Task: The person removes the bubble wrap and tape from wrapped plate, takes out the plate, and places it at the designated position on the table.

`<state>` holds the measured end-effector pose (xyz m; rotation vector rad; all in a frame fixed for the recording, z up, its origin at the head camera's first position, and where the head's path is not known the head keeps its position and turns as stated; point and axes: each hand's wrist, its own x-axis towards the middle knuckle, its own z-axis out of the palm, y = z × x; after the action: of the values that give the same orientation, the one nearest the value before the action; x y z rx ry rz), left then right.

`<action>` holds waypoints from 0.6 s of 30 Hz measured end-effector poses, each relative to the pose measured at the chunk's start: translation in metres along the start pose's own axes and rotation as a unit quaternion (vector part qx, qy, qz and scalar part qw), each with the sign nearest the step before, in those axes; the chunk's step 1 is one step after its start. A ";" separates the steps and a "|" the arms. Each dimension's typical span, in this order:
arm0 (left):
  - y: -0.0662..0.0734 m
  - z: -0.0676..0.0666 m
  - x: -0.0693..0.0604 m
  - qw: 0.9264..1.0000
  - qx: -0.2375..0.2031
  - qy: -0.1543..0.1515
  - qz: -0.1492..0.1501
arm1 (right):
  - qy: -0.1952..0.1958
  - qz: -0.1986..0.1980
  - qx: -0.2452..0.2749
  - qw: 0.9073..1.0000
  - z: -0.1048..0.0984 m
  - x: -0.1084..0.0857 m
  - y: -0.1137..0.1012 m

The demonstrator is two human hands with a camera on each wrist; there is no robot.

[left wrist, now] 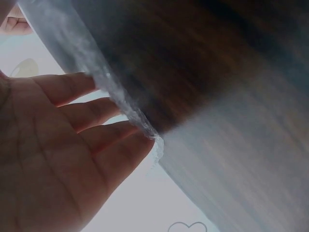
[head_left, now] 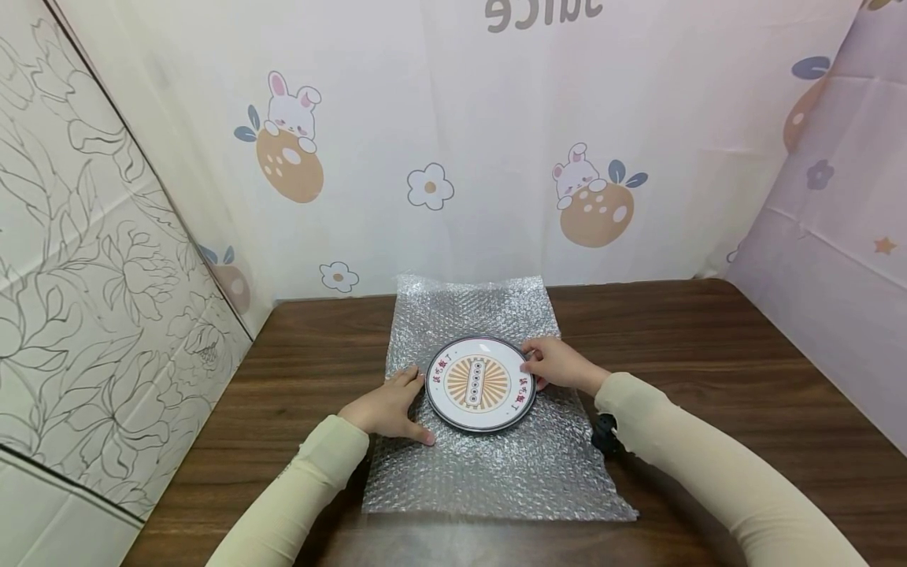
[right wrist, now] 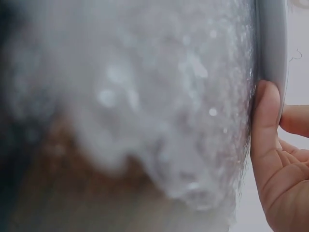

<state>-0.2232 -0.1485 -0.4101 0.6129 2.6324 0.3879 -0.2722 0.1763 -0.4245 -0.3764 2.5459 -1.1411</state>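
Note:
A round white plate (head_left: 489, 383) with a dark rim, a striped sunburst design and red characters lies on a sheet of bubble wrap (head_left: 482, 476). My right hand (head_left: 560, 363) pinches the plate's right rim between thumb and fingers. In the right wrist view, the thumb and a finger of that hand (right wrist: 277, 150) stand on either side of the plate's edge (right wrist: 273, 43). At the plate's left side, my left hand (head_left: 390, 408) rests with its fingers spread and fairly straight. The left wrist view has its fingertips against the edge of the bubble wrap (left wrist: 120, 96).
The bubble wrap lies on a dark wooden table (head_left: 312, 354). Behind stands a white curtain (head_left: 489, 142) printed with rabbits and flowers, and a panel with line-drawn flowers (head_left: 92, 260) is on the left. A dark object (head_left: 605, 435) shows beneath the right wrist.

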 end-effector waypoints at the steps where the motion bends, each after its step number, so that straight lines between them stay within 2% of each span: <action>1: 0.000 0.000 0.000 1.000 -0.001 0.000 0.000 | -0.002 0.003 0.003 1.000 0.000 0.000 0.000; 10: -0.001 0.000 0.000 1.000 -0.003 0.001 0.001 | -0.016 0.028 0.052 0.998 -0.001 0.003 0.002; 18: 0.000 0.000 0.000 1.000 -0.003 0.001 -0.003 | -0.019 0.036 0.079 0.996 -0.005 0.004 0.003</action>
<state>-0.2230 -0.1487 -0.4103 0.6032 2.6337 0.3942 -0.2778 0.1799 -0.4240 -0.2636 2.3958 -1.2855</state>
